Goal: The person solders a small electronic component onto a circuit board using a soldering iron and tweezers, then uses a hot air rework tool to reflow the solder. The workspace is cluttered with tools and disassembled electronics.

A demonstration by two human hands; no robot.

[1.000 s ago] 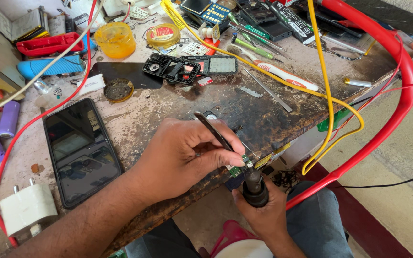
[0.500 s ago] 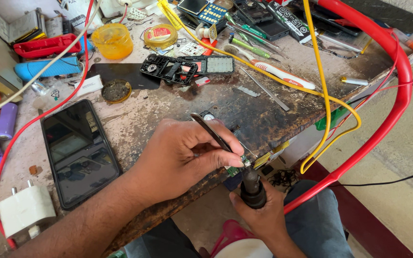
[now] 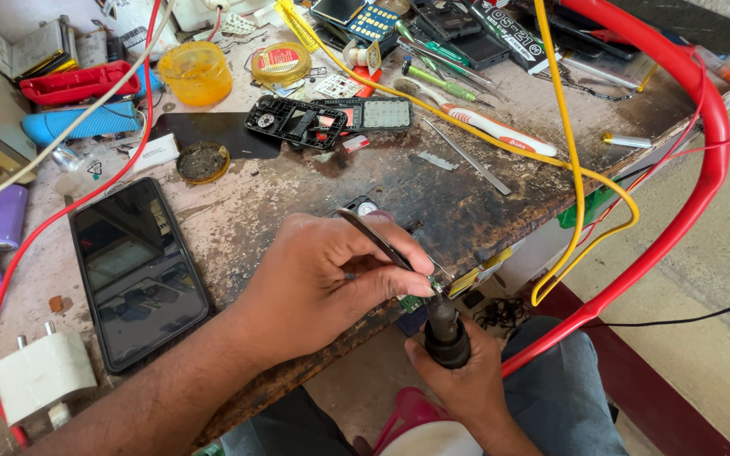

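Your cluttered bench, away from the work

At left you have a dark smartphone (image 3: 137, 270) lying flat, a white charger plug (image 3: 41, 371) at lower left, and a yellow tub (image 3: 195, 73) at upper left. A black phone housing (image 3: 297, 122) sits at upper centre, while a thick red cable (image 3: 678, 169) loops down your right side.

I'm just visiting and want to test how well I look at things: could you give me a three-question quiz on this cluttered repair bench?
1. True or false: the left hand holds tweezers.
2. What does the right hand grip? A) a black-handled tool B) a cup C) a phone
3. What lies flat on the bench, left of the left hand?

Key: 1. True. 2. A, the black-handled tool, upright at the bench edge. 3. A dark smartphone, screen off, with a white charger plug beside it.
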